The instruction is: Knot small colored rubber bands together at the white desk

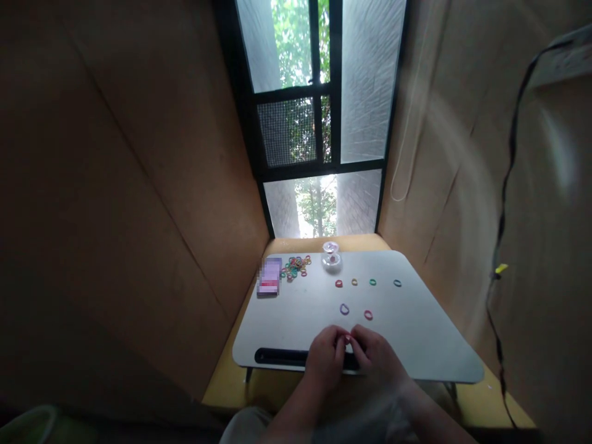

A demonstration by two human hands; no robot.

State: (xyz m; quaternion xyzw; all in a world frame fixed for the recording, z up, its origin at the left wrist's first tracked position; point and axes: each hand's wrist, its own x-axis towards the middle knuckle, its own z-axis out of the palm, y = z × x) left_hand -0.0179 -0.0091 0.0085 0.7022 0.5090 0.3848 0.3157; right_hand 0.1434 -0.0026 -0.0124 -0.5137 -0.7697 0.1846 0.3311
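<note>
My left hand [326,356] and my right hand [378,356] meet over the table's near edge, with fingertips pinched together. Between them shows a bit of a small red elastic hair tie [348,337], mostly hidden by the fingers. Just beyond the hands lie a purple hair tie [345,314], bent out of round, and a pink hair tie [368,319]. Farther back, spaced in a row, are a red hair tie [339,287], a yellow one [354,285], a green one [372,285] and a dark bluish one [397,286].
On the white folding table [430,339], a pile of coloured hair ties [296,269] sits beside a blurred phone [272,269]. A clear plastic container [332,265] stands at the back. A black slot [282,357] runs along the front edge. A cable [502,216] hangs at right.
</note>
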